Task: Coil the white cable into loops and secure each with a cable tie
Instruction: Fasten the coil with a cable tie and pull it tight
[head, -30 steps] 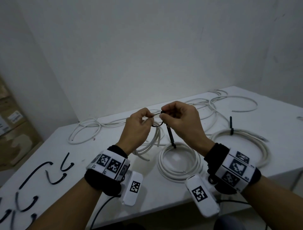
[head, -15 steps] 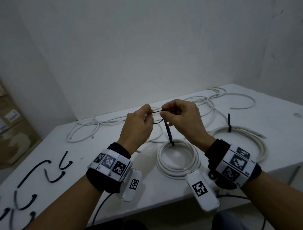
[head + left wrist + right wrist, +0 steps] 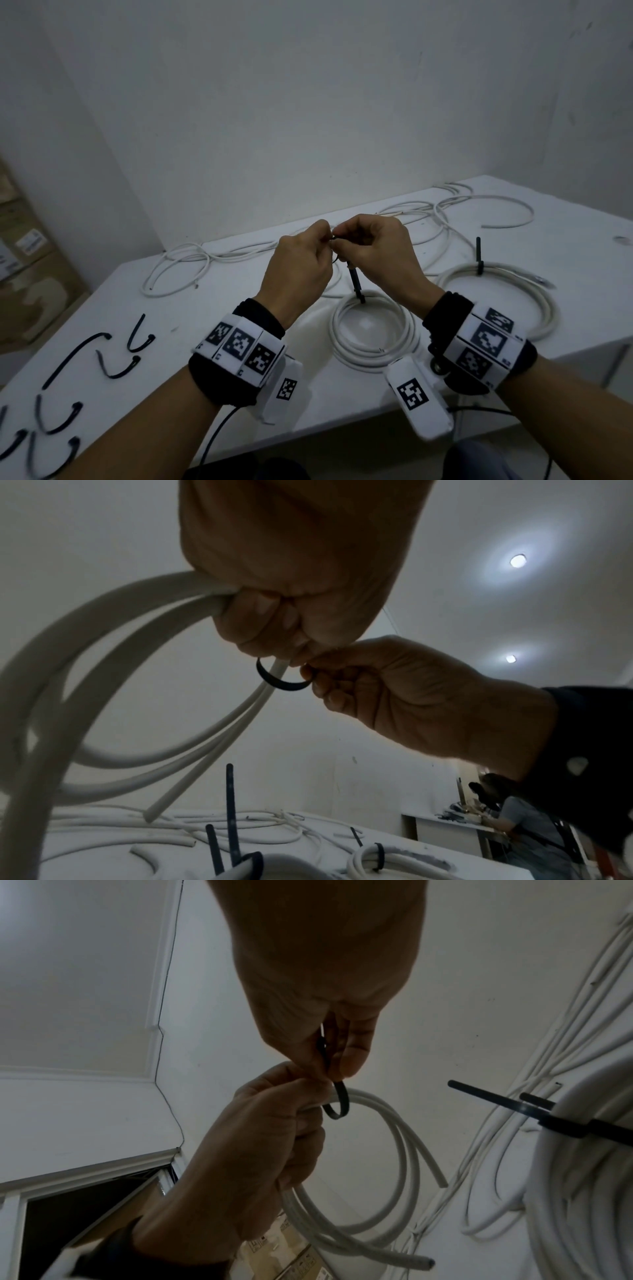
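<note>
Left hand (image 3: 274,582) grips a small white cable coil (image 3: 113,696); right hand (image 3: 394,691) pinches the black cable tie (image 3: 277,681) looped around it, its ends hidden between fingertips

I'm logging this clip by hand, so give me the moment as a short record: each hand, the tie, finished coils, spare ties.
left hand: grips the small white cable coil, held above the table
right hand: pinches the black cable tie
tie state: looped round the coil's strands, still slack
finished coils: two on the table, near coil and right coil, each tied
spare ties: several, on the table's left
</note>
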Tool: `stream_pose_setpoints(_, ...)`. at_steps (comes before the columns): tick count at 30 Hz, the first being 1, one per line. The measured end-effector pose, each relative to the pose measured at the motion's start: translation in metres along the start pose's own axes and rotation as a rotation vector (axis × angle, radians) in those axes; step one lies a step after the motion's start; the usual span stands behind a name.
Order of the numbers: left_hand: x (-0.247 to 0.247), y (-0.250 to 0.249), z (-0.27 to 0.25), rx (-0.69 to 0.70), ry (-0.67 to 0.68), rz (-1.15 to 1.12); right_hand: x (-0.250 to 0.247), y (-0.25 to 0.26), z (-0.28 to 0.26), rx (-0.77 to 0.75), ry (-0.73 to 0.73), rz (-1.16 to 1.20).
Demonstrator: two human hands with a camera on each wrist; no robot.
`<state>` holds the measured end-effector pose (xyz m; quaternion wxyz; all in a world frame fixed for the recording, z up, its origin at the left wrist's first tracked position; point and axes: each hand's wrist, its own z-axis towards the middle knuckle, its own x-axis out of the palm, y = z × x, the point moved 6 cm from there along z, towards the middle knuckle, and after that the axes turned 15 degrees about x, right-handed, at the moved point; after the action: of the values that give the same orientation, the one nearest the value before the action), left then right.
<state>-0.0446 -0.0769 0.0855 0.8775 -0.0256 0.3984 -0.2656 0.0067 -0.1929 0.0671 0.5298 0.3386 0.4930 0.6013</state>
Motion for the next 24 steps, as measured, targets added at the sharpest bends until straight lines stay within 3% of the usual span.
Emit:
stream_pose_setpoints(6, -0.005, 0.008, 0.002, -0.118, 0.032, -0.182, -0.001, 0.004, 0.003, -0.011, 0.05, 0.048)
stream_pose_setpoints(12, -0.006, 0.006, 0.007, -0.344, 0.027, -0.676, -0.006, 0.018, 0.004, -0.068, -0.009, 0.1)
stream_pose_setpoints(20, -0.006, -0.002, 0.005, -0.249, 0.1, -0.639, -0.004, 0.029, 0.011, -0.166, 0.109, -0.091)
stream_pose_setpoints(24, 0.001, 0.005, -0.003, -0.327, 0.143, -0.623, -0.025, 0.058, 0.023, -0.261, -0.003, -0.112)
